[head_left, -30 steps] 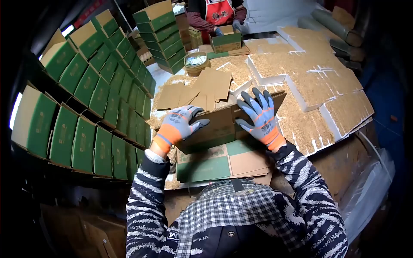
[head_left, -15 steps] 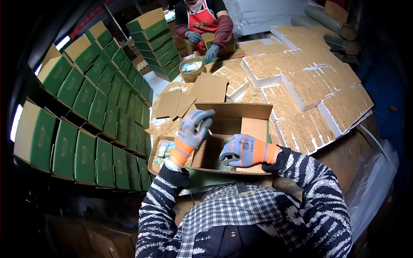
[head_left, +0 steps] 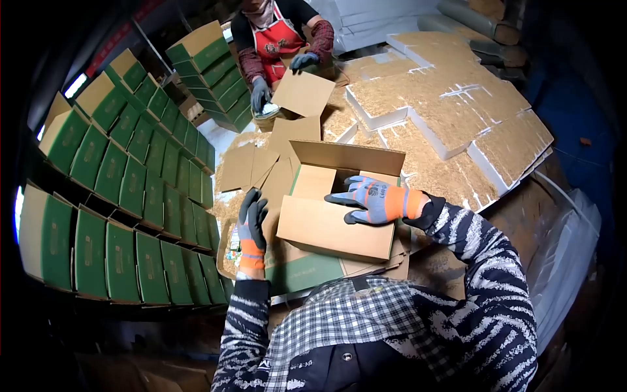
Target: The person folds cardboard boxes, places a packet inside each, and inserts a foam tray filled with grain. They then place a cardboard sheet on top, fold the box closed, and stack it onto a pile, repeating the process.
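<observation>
A cardboard box (head_left: 330, 227) sits in front of me with its near flap folded down over the opening. Its far flap stands up, and a dark gap shows between the flaps. My right hand (head_left: 373, 199), in a grey and orange glove, lies on the box top with fingers stretched out and pointing left. Left of the box, my left hand (head_left: 252, 225), gloved alike, is raised with fingers up and a gap beside the thumb; nothing shows in it. Beside it, partly hidden behind the hand, is a basket (head_left: 226, 260) of small packets.
Green cardboard boxes (head_left: 124, 170) are stacked at left. Flat cardboard sheets (head_left: 245, 166) lie beyond my left hand, and a green flat carton (head_left: 304, 274) lies under the box. Brown crumbly slabs (head_left: 450, 124) cover the right side. Opposite, a co-worker's gloved hand (head_left: 304, 61) holds a cardboard sheet (head_left: 304, 93).
The near flap has come down over the box opening. My left hand has moved off the box to the left. The co-worker has lifted a cardboard sheet.
</observation>
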